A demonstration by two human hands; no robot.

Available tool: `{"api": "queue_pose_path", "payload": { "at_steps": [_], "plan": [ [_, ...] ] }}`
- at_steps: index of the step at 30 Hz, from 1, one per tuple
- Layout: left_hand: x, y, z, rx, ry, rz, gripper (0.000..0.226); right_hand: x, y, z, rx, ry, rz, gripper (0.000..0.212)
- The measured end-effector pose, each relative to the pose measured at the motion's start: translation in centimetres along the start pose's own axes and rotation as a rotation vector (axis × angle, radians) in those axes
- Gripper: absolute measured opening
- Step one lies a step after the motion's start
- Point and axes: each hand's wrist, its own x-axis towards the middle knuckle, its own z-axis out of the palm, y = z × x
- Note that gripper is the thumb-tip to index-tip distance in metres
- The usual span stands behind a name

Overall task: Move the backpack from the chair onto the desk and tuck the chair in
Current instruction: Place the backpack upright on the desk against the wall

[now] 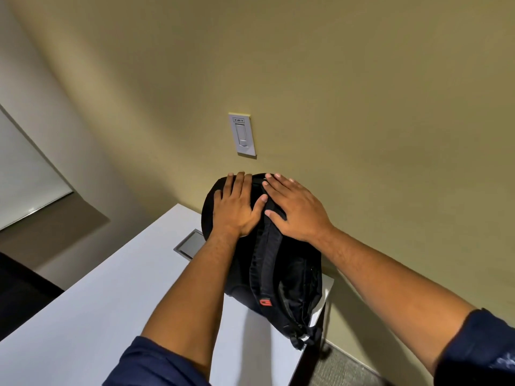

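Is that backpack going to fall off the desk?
It might. The black backpack stands upright near the white desk's far corner, with straps hanging past the edge, and it seems steadied only by the left hand and right hand lying flat on its top. When they lift, it could tip or slide toward the wall.

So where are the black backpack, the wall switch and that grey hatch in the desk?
Black fabric backpack (pixel 289 277): head view, its side panel.
White wall switch (pixel 242 135): head view, the rocker.
Grey rectangular desk hatch (pixel 189 244): head view, its lid.
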Motion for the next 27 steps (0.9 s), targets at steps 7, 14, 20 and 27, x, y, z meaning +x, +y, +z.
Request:
{"api": "queue_pose_path", "payload": {
  "at_steps": [7, 14, 20, 27],
  "plan": [
    [2.2, -0.7, 1.0, 0.043, -0.052, 0.069, 0.086, 1.7, -0.5, 1.6, -0.267, -0.057, 0.121, 0.065],
    [4.3, -0.5, 1.6, 0.064, -0.114, 0.102, 0.083, 2.3, 1.0, 2.9, -0.399, -0.155, 0.191, 0.071],
    [5.1, -0.3, 1.5, 0.037, -0.208, 0.087, 0.083, 2.4, 1.7, 3.1, -0.462, -0.199, 0.200, 0.073],
    [5.3, 0.0, 0.6, 0.038, -0.289, 0.069, 0.088, 2.9, 1.9, 2.3, -0.400, -0.295, 0.198, 0.078]
  ]
}}
